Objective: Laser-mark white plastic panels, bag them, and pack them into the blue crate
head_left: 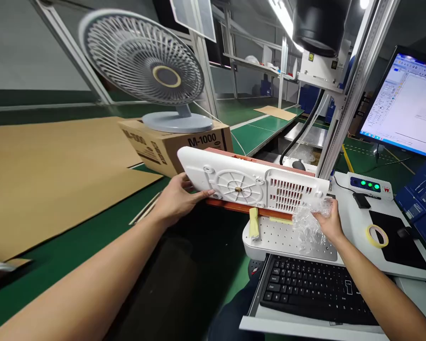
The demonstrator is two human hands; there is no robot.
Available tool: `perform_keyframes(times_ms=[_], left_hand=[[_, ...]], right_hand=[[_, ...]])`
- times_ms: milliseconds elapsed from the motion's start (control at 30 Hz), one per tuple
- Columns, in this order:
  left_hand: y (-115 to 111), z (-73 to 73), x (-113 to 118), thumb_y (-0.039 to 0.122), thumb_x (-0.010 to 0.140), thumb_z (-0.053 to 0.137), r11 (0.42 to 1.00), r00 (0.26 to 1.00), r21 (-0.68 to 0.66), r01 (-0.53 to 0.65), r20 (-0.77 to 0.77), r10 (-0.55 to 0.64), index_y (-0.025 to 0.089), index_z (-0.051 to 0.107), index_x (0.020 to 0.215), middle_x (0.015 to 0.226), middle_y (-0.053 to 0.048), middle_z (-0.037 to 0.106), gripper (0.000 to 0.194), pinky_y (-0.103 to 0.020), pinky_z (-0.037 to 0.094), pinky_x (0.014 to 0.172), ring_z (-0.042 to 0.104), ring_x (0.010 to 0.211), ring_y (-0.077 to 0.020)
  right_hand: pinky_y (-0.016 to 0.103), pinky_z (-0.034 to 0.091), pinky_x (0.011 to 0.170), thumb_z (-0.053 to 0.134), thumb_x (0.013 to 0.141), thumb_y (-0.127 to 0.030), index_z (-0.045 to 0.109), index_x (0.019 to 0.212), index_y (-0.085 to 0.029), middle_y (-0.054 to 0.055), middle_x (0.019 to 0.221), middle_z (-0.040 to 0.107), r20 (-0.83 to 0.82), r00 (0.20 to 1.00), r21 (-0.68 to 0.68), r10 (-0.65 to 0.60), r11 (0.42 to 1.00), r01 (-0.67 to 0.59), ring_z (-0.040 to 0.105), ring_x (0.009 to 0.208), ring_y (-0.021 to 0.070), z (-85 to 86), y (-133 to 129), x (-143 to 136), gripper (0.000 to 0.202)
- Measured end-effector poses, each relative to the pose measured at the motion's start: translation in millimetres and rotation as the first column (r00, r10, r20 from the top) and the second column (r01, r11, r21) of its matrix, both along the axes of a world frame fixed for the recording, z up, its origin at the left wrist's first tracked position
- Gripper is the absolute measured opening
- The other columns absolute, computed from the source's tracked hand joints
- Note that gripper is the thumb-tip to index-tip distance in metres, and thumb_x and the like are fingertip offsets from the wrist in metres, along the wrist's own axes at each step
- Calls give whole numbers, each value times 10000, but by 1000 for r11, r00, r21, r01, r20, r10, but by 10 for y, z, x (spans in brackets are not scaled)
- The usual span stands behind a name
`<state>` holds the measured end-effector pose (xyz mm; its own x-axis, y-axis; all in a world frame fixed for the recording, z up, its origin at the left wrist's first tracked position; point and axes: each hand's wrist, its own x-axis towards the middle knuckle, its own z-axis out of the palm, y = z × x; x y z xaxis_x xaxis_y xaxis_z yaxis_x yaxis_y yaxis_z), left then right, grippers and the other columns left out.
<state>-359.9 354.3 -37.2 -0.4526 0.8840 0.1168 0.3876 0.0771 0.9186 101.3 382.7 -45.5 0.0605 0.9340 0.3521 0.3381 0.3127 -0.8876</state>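
A long white plastic housing [199, 166], with a spoked round area and a slotted vent, is held up on edge between my hands. My left hand [179, 199] grips its left end, the thumb lying along the lower face. At the other end, my right hand [330, 222] pinches crumpled clear plastic film [308, 220] against the lower right corner; I cannot tell how firmly it also grips the housing. A reddish-brown part [230, 205] shows along the edges behind the housing. Below stands a perforated metal plate [284, 239] with a yellow strip [253, 223] at its left.
A fan [145, 61] stands on a cardboard box [170, 147] at the back left, beside cardboard sheets [74, 175]. A black lens head [319, 28] hangs above. Right are a monitor [408, 104], a tape roll [377, 236] and a control box [371, 185]; a keyboard [312, 289] lies below.
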Motion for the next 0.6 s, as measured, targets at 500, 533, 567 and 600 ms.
perform_keyframes(times_ms=[500,533,567,600], left_hand=[[102,-174,-48,441,893,875,999,999,-4,-38,-30,38,52,518,1441,1177,-64,678,761,-274,465,813,625,977,-212],[102,-171,-44,438,898,869,1000,999,5,-27,-27,27,51,527,1420,1156,-55,674,734,-270,467,811,624,977,-209],[103,-170,-40,440,901,864,1000,1000,13,-17,-24,17,49,532,1402,1139,-49,671,717,-267,468,808,623,977,-207],[104,-172,-36,446,903,860,1000,1000,20,-10,-22,10,46,533,1389,1122,-44,668,709,-266,468,801,621,971,-205]], right_hand=[[398,614,906,801,743,-279,726,1149,-197,129,1105,809,217,972,-23,-89,995,96,768,1026,325,-55,55,-281,420],[398,616,899,812,735,-280,728,1143,-198,130,1099,809,221,971,-17,-96,995,102,769,1024,328,-44,53,-285,424],[398,617,894,822,728,-282,729,1135,-199,130,1095,810,224,969,-11,-101,994,107,770,1025,330,-35,52,-287,426],[397,616,892,828,722,-283,731,1123,-200,129,1095,810,226,968,-5,-105,994,109,770,1027,330,-27,52,-289,422]])
